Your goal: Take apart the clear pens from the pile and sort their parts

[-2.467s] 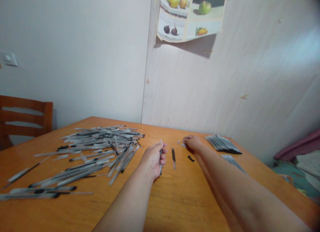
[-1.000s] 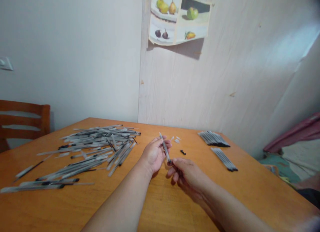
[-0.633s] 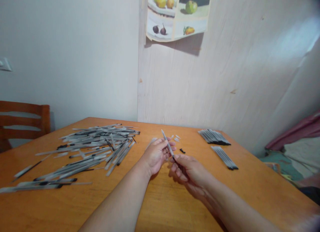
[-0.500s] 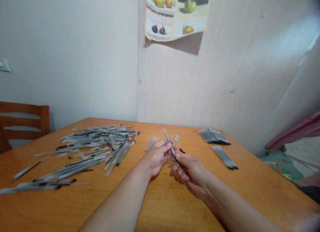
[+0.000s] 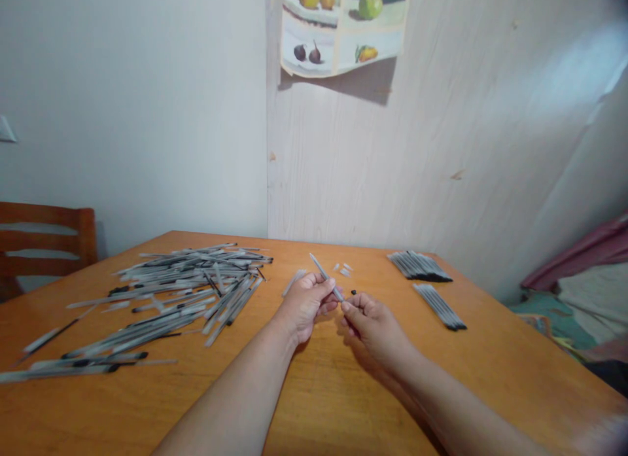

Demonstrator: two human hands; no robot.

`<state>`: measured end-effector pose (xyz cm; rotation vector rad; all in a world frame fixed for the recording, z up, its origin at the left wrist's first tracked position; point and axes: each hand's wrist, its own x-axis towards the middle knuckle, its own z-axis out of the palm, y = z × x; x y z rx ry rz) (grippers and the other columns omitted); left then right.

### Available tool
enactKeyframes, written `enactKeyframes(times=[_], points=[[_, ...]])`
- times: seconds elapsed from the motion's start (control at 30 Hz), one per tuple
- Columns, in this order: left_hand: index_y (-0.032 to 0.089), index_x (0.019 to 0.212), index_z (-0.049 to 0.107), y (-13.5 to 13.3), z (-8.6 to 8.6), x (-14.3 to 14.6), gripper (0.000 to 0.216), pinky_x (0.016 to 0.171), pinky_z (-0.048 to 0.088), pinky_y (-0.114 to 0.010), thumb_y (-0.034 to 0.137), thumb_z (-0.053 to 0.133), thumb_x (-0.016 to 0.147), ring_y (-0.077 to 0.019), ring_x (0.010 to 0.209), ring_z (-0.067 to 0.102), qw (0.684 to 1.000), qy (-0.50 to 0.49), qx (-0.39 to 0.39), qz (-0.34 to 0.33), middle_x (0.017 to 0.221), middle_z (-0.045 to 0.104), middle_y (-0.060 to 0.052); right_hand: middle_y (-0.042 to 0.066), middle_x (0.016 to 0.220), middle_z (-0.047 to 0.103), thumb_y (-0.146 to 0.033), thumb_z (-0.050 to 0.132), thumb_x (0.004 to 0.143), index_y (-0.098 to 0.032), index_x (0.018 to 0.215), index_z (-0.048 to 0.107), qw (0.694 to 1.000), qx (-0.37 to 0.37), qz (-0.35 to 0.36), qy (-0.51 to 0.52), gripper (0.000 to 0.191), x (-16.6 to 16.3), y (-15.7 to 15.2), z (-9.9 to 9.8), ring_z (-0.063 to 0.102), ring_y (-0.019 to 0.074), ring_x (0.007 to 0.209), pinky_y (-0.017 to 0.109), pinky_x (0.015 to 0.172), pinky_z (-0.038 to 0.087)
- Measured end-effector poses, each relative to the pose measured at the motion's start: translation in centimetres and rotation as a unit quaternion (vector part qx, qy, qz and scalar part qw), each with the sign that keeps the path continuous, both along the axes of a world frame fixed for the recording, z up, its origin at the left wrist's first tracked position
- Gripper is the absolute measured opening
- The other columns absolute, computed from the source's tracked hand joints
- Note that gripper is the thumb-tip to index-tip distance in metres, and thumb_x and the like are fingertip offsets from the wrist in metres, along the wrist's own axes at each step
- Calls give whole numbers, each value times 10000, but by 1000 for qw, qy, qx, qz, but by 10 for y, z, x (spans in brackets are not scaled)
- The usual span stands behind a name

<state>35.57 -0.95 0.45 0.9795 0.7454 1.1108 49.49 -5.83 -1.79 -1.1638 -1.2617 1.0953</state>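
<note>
My left hand (image 5: 307, 302) is closed around a thin clear pen tube (image 5: 321, 275) that slants up and to the left above the wooden table (image 5: 314, 390). My right hand (image 5: 369, 318) pinches the tube's lower end with its fingertips, the two hands almost touching. A small black cap (image 5: 353, 292) lies on the table just beyond my right hand. A large loose heap of pens and tubes (image 5: 176, 296) spreads over the left half of the table. One clear tube (image 5: 293, 282) lies alone just left of my left hand.
Two tidy bundles of pens (image 5: 418, 266) (image 5: 439, 305) lie at the far right of the table. Small clear pieces (image 5: 342, 269) rest near the back edge. A wooden chair (image 5: 46, 240) stands at the left. A fruit poster (image 5: 338, 24) hangs on the panelled wall.
My right hand came back from the far right of the table and met my left hand at the tube's lower end. The tube now leans lower and further left than half a second ago.
</note>
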Motion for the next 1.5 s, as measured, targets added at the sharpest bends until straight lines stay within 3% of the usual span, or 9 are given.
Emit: enactKeyframes(times=[0.23,0.47,0.57,0.83,1.03,1.27,1.4,1.5], points=[[155,834,570,0,0,0,177,590,508,-169,248,716,801,-86,641,620,1000,3,7,6,789,682,-57,-49,537,511,-435,726,737,-222,716,496,997,48,-63,7,313,-5,-1,4,424,98,454,233,441,311],[157,824,577,2,-3,0,207,605,517,-179,282,738,789,-98,665,642,1000,-1,14,17,814,701,-73,46,687,667,-578,540,866,-165,838,591,989,-57,23,133,417,1,1,-6,503,90,427,221,416,352],[156,820,577,2,-3,0,208,599,515,-177,281,740,788,-91,645,634,1000,-3,14,23,809,700,-71,27,664,659,-524,613,840,-160,823,589,989,-36,47,134,365,1,1,-8,494,76,419,212,425,354],[153,803,577,2,-3,1,221,590,514,-180,280,755,773,-92,634,620,1000,-2,11,23,755,677,-57,-62,558,558,-374,748,759,-201,823,510,990,-7,26,141,301,-2,0,-4,483,79,467,199,475,374],[153,807,580,2,-4,1,223,595,516,-178,285,757,774,-98,651,639,1000,-7,6,25,788,693,-69,29,675,667,-542,590,855,-170,853,571,986,-66,28,150,373,1,1,-7,527,86,427,188,373,241],[160,808,547,0,-3,2,177,577,519,-181,258,693,825,-94,631,631,1000,13,11,26,790,689,-67,-10,660,642,-405,708,790,-176,803,545,988,-26,36,147,281,1,0,-6,497,68,449,204,466,389],[166,817,526,1,-4,3,169,578,524,-185,254,669,842,-95,624,631,1000,18,6,21,782,687,-64,-59,557,560,-343,764,740,-193,804,511,988,-14,33,149,301,-1,-2,-2,480,71,466,187,468,366],[170,838,526,2,-5,3,160,575,523,-181,251,664,843,-94,623,636,1000,14,-1,21,794,691,-62,-36,595,598,-398,721,790,-188,803,512,987,-29,35,154,297,-1,-2,-1,489,66,451,180,444,345]])
